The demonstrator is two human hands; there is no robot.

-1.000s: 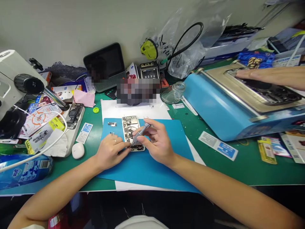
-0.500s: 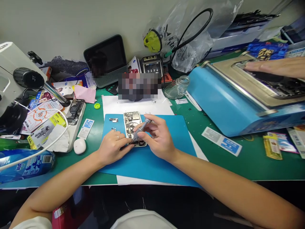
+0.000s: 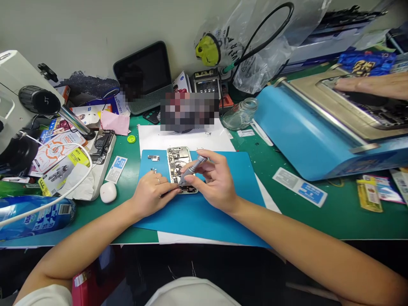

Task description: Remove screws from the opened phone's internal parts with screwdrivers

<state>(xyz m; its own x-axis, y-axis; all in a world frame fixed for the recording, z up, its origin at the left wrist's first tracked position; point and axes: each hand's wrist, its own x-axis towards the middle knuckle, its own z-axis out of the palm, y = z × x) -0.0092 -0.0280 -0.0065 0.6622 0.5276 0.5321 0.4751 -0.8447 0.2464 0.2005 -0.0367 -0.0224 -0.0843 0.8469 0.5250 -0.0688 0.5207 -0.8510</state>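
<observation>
An opened phone (image 3: 179,163) with its insides showing lies on a blue mat (image 3: 204,212). My right hand (image 3: 214,182) pinches a grey screwdriver (image 3: 193,168), its tip down at the phone's lower part. My left hand (image 3: 152,193), a ring on one finger, is closed at the phone's lower left edge, fingertips pressed together against it; whether they hold a small tool is unclear. A small metal part (image 3: 153,158) lies on the mat left of the phone.
Another person's hand (image 3: 366,84) rests on a blue machine (image 3: 306,140) at the right. A glass jar (image 3: 239,114), a tablet (image 3: 142,77), a second opened phone (image 3: 102,146), a white earbud case (image 3: 108,192), a microscope (image 3: 22,106) and packets crowd the green bench (image 3: 318,212).
The view has shifted slightly. My hands stay on the phone, and the screwdriver tip stays at its lower part. The other person's hand remains on the machine.
</observation>
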